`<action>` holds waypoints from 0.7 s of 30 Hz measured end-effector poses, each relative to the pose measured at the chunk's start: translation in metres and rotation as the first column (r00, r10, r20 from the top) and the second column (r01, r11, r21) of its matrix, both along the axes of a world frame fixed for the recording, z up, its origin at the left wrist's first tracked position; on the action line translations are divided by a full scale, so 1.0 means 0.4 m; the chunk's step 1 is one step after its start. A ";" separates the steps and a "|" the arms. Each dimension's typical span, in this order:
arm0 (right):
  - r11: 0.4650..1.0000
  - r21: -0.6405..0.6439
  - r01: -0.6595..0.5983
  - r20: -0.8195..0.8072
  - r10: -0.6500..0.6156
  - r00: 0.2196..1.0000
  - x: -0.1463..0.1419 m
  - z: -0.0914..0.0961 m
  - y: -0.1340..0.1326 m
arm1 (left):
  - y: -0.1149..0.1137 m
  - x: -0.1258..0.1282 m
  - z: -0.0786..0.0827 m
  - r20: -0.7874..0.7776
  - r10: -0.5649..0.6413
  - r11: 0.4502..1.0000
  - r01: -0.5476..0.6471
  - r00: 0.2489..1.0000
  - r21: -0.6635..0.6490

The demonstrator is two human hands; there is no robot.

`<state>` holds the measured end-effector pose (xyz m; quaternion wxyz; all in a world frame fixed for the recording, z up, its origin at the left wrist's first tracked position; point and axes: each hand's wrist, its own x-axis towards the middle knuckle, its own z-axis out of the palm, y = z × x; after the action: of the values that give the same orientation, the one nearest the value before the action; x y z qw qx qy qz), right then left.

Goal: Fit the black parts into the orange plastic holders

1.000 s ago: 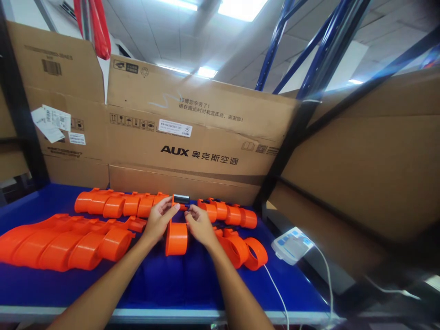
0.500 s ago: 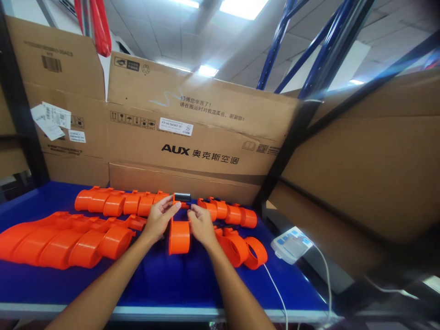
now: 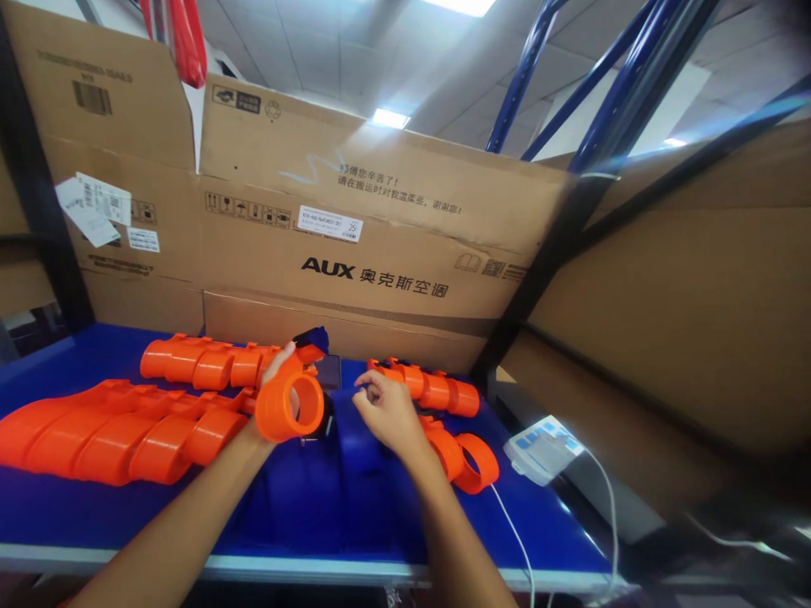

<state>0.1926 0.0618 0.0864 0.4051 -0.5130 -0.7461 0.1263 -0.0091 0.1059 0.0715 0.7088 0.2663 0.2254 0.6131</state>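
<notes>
My left hand (image 3: 279,365) grips an orange tape dispenser (image 3: 274,412), its round hub facing right and a black piece on its upper end. The dispenser hides most of the fingers. Right of it, my right hand (image 3: 389,409) hovers low over the blue table with thumb and index finger bent towards each other; whatever they hold, if anything, cannot be made out. Between the hands lie a dark flat object (image 3: 329,371) and a small black item (image 3: 326,415), both partly hidden.
Rows of orange dispensers (image 3: 107,435) lie on the left, with another row (image 3: 212,367) behind. More orange dispensers (image 3: 437,390) with black pieces lie on the right, near a white-and-blue box (image 3: 545,447) and a white cable (image 3: 512,528). Cardboard (image 3: 380,245) walls the back.
My left hand has turned the dispenser and drawn it leftwards, so its hub now faces right. My right hand has parted from it and shifted slightly right. The view has shifted a little.
</notes>
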 end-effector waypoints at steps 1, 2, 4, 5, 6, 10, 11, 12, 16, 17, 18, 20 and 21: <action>1.000 0.007 0.030 0.100 -0.030 0.994 0.012 0.011 -0.015 | 0.001 -0.002 0.001 0.001 -0.020 1.000 0.020 1.000 -0.005; 0.998 0.013 0.067 0.191 -0.068 0.979 0.022 0.020 -0.030 | -0.001 -0.001 0.001 -0.013 -0.026 1.000 0.026 1.000 -0.001; 0.989 0.014 0.148 0.340 -0.144 0.929 0.034 0.032 -0.061 | -0.011 0.008 -0.001 -0.038 -0.024 1.000 0.024 0.999 0.001; 0.985 0.004 0.171 0.400 -0.158 0.903 0.036 0.036 -0.076 | -0.019 0.015 -0.003 -0.044 -0.019 1.000 0.019 0.999 -0.003; 0.984 -0.013 0.179 0.453 -0.154 0.878 0.035 0.037 -0.088 | -0.026 0.023 -0.004 -0.044 -0.012 1.000 0.012 0.999 -0.005; 0.987 -0.081 0.136 0.596 -0.061 0.801 0.018 0.032 -0.116 | -0.042 0.044 -0.007 -0.049 0.031 0.999 -0.030 0.998 0.024; 0.988 -0.080 0.130 0.617 -0.053 0.785 0.014 0.030 -0.118 | -0.041 0.046 -0.007 -0.064 0.042 0.998 -0.039 0.997 0.043; 0.989 -0.072 0.128 0.632 -0.054 0.773 0.011 0.028 -0.119 | -0.040 0.048 -0.008 -0.082 0.051 0.997 -0.046 0.995 0.062; 0.986 -0.031 0.164 0.640 -0.107 0.761 0.007 0.034 -0.115 | -0.033 0.053 -0.014 -0.126 0.095 0.987 -0.077 0.988 0.141; 0.982 -0.006 0.187 0.628 -0.142 0.765 0.007 0.039 -0.111 | -0.033 0.055 -0.015 -0.136 0.102 0.984 -0.080 0.985 0.158; 0.977 0.028 0.213 0.606 -0.186 0.773 0.006 0.046 -0.105 | -0.034 0.058 -0.016 -0.147 0.105 0.982 -0.079 0.984 0.173; 0.963 0.103 0.250 0.529 -0.266 0.806 0.000 0.059 -0.084 | -0.037 0.065 -0.017 -0.160 0.107 0.979 -0.076 0.981 0.190; 0.961 0.129 0.245 0.479 -0.277 0.833 -0.004 0.065 -0.070 | -0.038 0.068 -0.018 -0.159 0.109 0.978 -0.078 0.981 0.191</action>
<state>0.1909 0.0337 0.1123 0.2309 -0.6122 -0.7510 -0.0884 0.0181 0.0906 0.0644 0.6298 0.3709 0.2393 0.6392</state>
